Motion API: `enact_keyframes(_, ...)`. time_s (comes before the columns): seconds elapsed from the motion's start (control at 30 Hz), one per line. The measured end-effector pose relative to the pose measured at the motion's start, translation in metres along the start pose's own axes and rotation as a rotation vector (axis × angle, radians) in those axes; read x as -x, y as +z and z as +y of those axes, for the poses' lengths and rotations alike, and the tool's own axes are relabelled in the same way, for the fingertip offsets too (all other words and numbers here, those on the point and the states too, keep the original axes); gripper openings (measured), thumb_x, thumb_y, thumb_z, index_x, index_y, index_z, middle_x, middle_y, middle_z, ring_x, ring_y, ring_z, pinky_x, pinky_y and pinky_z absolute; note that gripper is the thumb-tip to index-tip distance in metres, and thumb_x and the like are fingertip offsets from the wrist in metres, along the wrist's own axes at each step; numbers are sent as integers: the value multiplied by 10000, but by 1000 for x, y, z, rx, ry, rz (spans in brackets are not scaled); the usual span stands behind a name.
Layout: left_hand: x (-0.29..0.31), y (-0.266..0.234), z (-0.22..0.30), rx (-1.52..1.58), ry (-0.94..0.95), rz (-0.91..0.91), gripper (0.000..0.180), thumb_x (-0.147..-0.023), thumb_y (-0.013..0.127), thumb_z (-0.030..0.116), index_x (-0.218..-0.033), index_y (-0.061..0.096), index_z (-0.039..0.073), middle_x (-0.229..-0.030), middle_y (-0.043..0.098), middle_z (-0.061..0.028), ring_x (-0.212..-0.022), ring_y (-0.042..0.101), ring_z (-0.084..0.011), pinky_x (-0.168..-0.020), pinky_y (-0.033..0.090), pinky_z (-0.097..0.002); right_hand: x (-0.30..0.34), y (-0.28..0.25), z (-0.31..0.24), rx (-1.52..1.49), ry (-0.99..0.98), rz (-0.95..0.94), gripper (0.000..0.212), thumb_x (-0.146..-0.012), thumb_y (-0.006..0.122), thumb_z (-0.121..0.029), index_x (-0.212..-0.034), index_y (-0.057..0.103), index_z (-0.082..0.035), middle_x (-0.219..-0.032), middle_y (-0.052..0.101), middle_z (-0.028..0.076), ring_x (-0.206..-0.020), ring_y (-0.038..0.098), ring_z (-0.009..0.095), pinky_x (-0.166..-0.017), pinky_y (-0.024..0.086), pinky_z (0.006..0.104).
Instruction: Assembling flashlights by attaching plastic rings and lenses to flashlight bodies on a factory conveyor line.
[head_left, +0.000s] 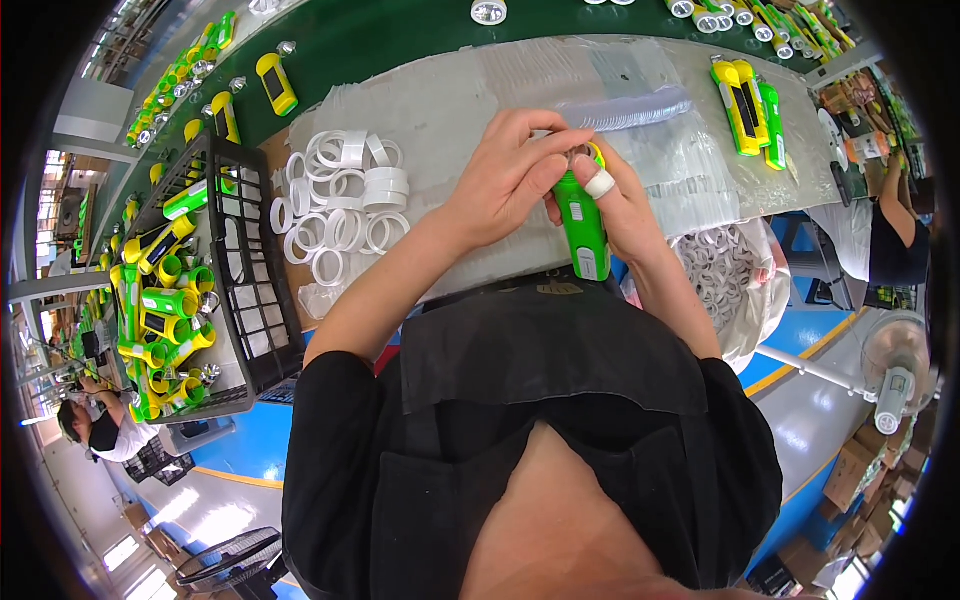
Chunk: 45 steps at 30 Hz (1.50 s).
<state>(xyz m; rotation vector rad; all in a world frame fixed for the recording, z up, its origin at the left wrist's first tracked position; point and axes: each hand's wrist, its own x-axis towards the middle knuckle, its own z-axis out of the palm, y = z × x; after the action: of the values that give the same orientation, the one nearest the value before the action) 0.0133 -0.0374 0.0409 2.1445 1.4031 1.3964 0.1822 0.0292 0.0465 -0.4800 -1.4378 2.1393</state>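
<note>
To the left of the hands, a black crate (pixel 255 300) holds green and yellow flashlight bodies, kept within reach. Nearer, beside the left hand (pixel 505 180), white rings (pixel 340 205) lie loose on the grey table sheet (pixel 450 100). The right hand (pixel 615 205) grips a green flashlight (pixel 582 225) upright, head end up, while left fingertips pinch at its top, wrists bent inward.

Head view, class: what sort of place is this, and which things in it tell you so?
Probably a factory assembly line. Both hands hold a green torch over a workbench; loose white rings lie piled beside them, a black crate holds many more torches, and others sit along a green conveyor belt.
</note>
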Motion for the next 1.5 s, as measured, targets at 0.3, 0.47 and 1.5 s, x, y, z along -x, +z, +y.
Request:
enact_keyframes(0.3, 13, -9, 8, 20, 16, 94, 278, -942, 457, 170, -1117, 649, 69, -1127, 570, -102, -1058, 506, -293, -965, 352, -399, -3, 16, 7, 13, 94, -116, 435, -970, 546, -386, -1224, 469, -42, -921, 590, 94, -717, 602, 161, -633, 495, 288)
enact_keyframes(0.47, 21, -16, 1, -56, 51, 140, 310, -948, 417, 221, -1101, 620, 43, -1192, 550, -144, -1089, 497, -318, -953, 395, -410, -14, 31, 17, -168, 143, -148, 415, -992, 493, -381, -1267, 460, -72, -933, 588, 86, -716, 609, 178, -630, 496, 298)
enact_keyframes(1.5, 51, -82, 17, 253, -338, 483, 241, -794, 756, 25, -974, 597, 44, -1171, 585, -118, -1019, 593, -172, -839, 513, -290, -80, 49, 46, -9, -369, -162, 269, -953, 536, -140, -1202, 475, -58, -867, 580, 70, -682, 567, 130, -615, 479, 282)
